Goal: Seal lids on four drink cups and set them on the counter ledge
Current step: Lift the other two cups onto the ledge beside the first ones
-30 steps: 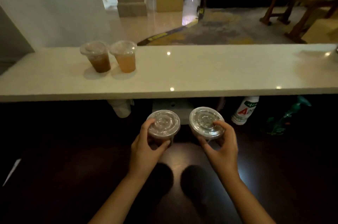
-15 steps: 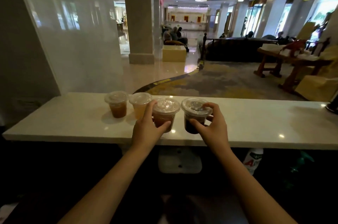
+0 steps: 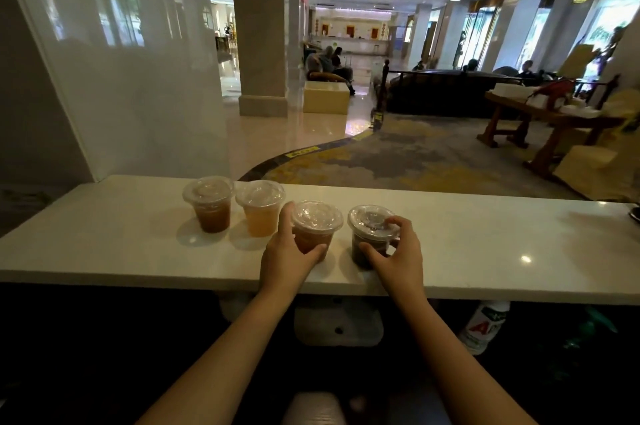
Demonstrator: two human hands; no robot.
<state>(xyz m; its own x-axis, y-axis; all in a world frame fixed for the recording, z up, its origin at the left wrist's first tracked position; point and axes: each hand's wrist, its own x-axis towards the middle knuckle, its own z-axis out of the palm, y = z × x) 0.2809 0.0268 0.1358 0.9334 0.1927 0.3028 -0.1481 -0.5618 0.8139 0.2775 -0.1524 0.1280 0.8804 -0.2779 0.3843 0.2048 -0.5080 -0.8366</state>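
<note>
Four lidded drink cups stood in a loose row on the white counter ledge point(image 3: 485, 244), each with a clear domed lid seated on its rim. Farthest left was the brown cup point(image 3: 211, 204), and just beside it, their lids nearly touching, the pale amber cup point(image 3: 260, 208); both stood free of any hand. Next came the reddish cup point(image 3: 313, 227), set a little nearer the front edge, with the left hand point(image 3: 289, 256) wrapped round its left side: the thumb lay across the front of the cup wall near the base and the fingers curled behind it, closed on the cup. A small gap separated it from the dark cup point(image 3: 370, 234), the rightmost of the four. The right hand point(image 3: 398, 258) held that one, its thumb pressed against the lower front of the cup and its fingertips point(image 3: 398, 223) resting over the right edge of the lid, the grip looser and more spread than the left. Both cups appeared to sit on the ledge surface, though their bases were partly hidden by the hands. Both forearms reached up from below across the ledge's front edge. Under the ledge, to the right, a white bottle point(image 3: 483, 324) with red and green lettering stood in shadow. Beyond the ledge opened a lobby with a pillar point(image 3: 258, 26) and hanging lamps.
</note>
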